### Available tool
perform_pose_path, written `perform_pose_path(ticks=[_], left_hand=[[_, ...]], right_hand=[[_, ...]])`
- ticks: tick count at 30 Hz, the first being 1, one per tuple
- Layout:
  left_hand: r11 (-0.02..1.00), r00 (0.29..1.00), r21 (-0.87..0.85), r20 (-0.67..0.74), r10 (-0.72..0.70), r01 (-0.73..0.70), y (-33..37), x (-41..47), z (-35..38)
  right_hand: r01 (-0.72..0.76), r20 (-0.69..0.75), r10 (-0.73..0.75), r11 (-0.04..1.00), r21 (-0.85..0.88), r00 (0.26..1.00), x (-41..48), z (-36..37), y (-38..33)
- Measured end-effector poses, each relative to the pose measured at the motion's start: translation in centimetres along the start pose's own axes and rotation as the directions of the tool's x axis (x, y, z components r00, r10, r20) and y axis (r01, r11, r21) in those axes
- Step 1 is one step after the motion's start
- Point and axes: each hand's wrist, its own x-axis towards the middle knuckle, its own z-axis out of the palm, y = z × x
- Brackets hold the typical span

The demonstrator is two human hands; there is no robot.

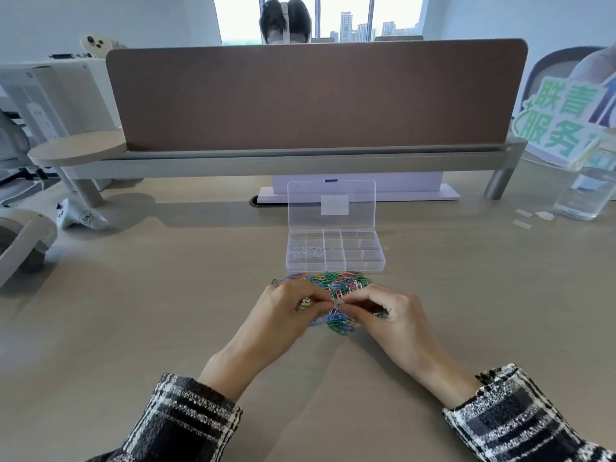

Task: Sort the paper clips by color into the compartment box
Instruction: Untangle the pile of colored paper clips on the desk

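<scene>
A heap of coloured paper clips (336,282), green, blue, pink and silver, lies on the desk just in front of a clear compartment box (380,261) whose lid stands open. Several silver clips (306,251) sit in a left compartment of the box. My left hand (283,315) and my right hand (393,311) meet over the near part of the heap. Both pinch at a small silver clip (337,303) between their fingertips. Part of the heap is hidden under my fingers.
A brown desk divider (316,95) on a grey shelf runs across the back. A clear water bottle (586,188) and paper scraps (523,218) are at the right. A white controller (78,216) lies at the left. A person sits behind the divider.
</scene>
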Motion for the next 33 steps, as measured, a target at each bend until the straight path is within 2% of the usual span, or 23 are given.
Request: perform_pose_path(ticks=[8,11,16,27,33], left_hand=[[0.997,0.997,-0.075,-0.071,0.024,-0.030,0.0,0.0,-0.1],[0.998,0.995,-0.013,-0.079,0.059,-0.060,0.3,-0.1,0.1],[0.998,0.993,-0.041,-0.103,-0.053,0.049,0.1,-0.2,0.5],[0.979,0.995,-0.184,-0.026,-0.096,0.089,0.2,-0.2,0.4],[0.978,0.996,-0.189,0.007,-0.084,0.084,0.2,-0.2,0.8]], right_hand=[[-0.037,0.011,0.037,0.999,0.005,0.999,0.0,-0.1,-0.4],[-0.063,0.016,0.063,0.998,0.022,0.998,0.0,-0.1,-0.7],[-0.129,-0.023,0.132,0.987,0.092,0.991,-0.1,-0.2,-0.9],[0.015,-0.119,-0.019,0.999,-0.042,0.993,-0.1,-0.1,-0.8],[0.061,-0.123,-0.069,0.996,-0.068,0.990,-0.1,-0.2,-0.6]])
